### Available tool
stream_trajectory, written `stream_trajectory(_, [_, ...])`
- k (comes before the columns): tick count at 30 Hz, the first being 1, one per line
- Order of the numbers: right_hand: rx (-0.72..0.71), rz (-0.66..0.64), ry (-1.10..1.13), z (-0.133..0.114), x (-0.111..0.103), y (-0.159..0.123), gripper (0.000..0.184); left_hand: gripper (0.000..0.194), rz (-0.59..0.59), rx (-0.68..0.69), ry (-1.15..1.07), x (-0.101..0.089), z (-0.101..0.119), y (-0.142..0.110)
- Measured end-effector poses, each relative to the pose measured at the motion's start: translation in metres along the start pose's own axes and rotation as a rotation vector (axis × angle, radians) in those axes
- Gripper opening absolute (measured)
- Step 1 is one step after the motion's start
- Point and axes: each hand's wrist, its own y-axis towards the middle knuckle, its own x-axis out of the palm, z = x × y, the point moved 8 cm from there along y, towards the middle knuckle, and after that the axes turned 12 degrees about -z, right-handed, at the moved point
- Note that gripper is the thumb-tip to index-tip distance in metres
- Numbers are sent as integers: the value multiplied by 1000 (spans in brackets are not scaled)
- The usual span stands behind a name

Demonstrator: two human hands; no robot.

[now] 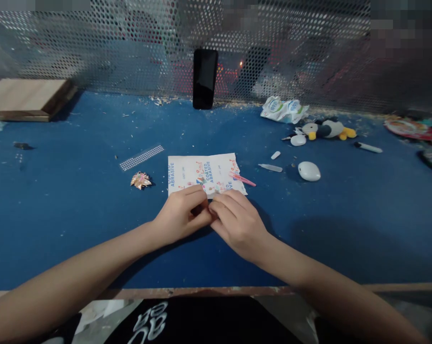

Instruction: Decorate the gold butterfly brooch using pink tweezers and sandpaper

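Observation:
My left hand (185, 210) and my right hand (239, 220) meet at the near edge of a sheet of sandpaper (187, 167), which lies printed back up with "COATED ABRASIVE" on it. Both hands have their fingertips pinched together; what sits between them, if anything, is hidden. Small colourful pieces are scattered on the sheet. Pink tweezers (245, 179) rest across its right edge. To the left lie a shiny leaf-shaped ornament (141, 180) and a strip of small rhinestones (142, 158).
A phone (205, 79) leans on the perforated metal screen at the back. On the right are a small tube (270, 167), a white oval case (309, 171), a plush toy (328, 129), a pen (368, 147) and a crumpled wrapper (284, 110). Wooden boards (26, 98) lie back left.

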Motion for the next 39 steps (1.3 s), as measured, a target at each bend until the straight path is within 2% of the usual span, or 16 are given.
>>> stream_trajectory(3, [54,43,114,11,-5,1,19,19,7,-1,19,-3,-1,1])
stream_trajectory(6, [114,67,201,21,-6,2,16,16,-26,49,135,-4,1,1])
stream_trajectory(10, [113,34,171,22,0,1,16,21,-60,126,390,-3,6,-2])
stream_trajectory(13, [95,-1,53,18,2,1,15,22,-50,133,472,-2,7,-3])
stream_trajectory(17, [31,-56,-178,11,2,5,22,22,-54,114,476,-1,8,-1])
stream_trajectory(20, [-36,-70,-266,6,1,7,28,25,-55,148,493,-1,11,-1])
stream_trajectory(25, [-56,-67,-217,8,1,6,27,27,-95,253,547,3,15,-4])
stream_trajectory(30, [-97,-77,-192,7,3,5,29,29,-128,290,634,6,18,-6])
stream_trajectory(33, [-79,-59,-172,8,1,6,30,25,-85,271,666,2,20,-7])
stream_trajectory(36, [-48,-26,-153,10,-2,5,29,13,-9,209,603,-5,18,-8])
stream_trajectory(39, [-36,-8,-137,11,-2,4,28,9,16,174,527,-5,16,-8])
